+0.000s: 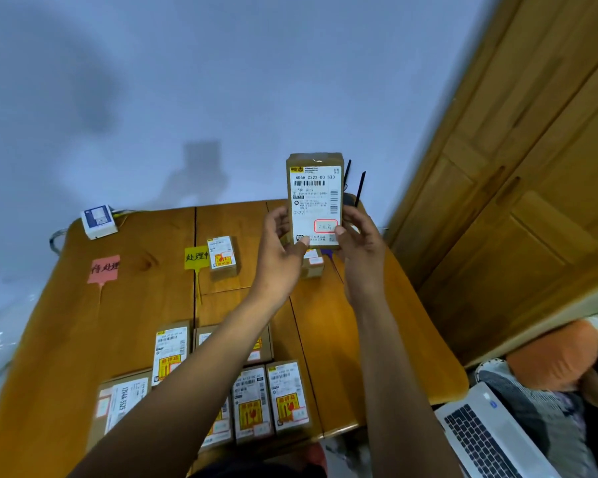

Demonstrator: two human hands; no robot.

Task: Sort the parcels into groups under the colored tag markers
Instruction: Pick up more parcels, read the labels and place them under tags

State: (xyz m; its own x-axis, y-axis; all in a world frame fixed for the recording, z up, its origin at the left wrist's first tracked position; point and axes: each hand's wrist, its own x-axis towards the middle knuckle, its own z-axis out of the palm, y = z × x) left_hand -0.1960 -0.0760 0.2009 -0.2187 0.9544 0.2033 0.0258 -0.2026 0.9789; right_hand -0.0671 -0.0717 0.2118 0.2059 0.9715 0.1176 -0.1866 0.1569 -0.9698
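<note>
Left hand (279, 251), right hand (360, 251): each pinches a lower side edge of one brown parcel (313, 198), thumbs on its label. The parcel is held upright in the air over the far right part of the wooden table (135, 305).
Behind the hands: second parcel (314, 266), mostly hidden.
Further left: small parcel (222, 255) just beside the yellow tag marker (194, 257); pink tag marker (104, 268) well apart.
Near edge: cluster of labelled parcels (285, 396), partly covered by the left forearm.
Far left corner: white-and-blue box (98, 221).
Right: laptop (491, 439), cut off by the frame.
Behind the held parcel: black antennas (359, 188), base hidden.
Most label print illegible.
</note>
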